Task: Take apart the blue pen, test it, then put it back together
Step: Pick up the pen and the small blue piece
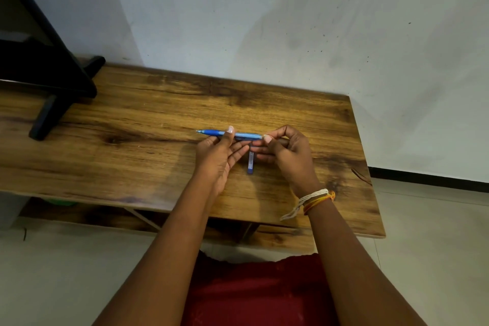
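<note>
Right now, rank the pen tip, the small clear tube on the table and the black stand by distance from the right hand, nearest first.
1. Small clear tube: on the table, just left of the right hand, below the pen.
2. Pen tip: past the left hand, pointing left.
3. Black stand: far left of the table.

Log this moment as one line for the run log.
left hand: holds pen near tip | right hand: holds pen's back end | pen: level above table | small blue part: on table between hands
</note>
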Motion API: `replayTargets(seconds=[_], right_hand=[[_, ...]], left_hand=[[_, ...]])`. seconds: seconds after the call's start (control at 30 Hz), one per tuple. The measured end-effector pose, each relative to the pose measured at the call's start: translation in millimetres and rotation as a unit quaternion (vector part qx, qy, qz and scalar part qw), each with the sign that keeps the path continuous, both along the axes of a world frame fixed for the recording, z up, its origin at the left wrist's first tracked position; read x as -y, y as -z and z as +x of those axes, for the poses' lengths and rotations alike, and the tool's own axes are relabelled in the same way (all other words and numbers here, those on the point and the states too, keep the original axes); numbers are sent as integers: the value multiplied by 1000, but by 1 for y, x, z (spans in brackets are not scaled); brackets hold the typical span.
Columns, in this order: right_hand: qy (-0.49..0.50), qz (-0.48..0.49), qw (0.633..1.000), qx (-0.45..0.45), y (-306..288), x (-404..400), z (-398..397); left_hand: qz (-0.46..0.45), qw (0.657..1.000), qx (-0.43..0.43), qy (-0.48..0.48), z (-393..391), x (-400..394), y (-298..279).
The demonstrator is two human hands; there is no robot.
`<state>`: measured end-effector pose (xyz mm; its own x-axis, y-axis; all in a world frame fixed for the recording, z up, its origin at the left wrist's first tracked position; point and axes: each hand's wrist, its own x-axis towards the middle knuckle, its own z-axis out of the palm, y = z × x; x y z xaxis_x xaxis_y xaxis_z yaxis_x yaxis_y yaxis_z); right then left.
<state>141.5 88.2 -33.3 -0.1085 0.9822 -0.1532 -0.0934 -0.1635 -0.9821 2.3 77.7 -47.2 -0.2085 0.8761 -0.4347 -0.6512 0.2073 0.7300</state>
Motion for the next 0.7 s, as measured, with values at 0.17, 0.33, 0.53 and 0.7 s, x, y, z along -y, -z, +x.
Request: replayTargets(seconds=[0.17, 0.33, 0.53, 0.7], right_hand=[[74, 23, 995, 55, -1, -7, 20], [261, 84, 880, 387, 9, -12, 65], [247, 11, 873, 421, 13, -10, 77], [241, -39, 888, 389, 10, -14, 80]], left_hand=[[-5, 1000, 4, -12, 0, -1, 1], [-13, 999, -44, -21, -3, -2, 1], [-20, 996, -83, -37, -4, -2, -2], [-23, 995, -88, -47, -8, -1, -3]])
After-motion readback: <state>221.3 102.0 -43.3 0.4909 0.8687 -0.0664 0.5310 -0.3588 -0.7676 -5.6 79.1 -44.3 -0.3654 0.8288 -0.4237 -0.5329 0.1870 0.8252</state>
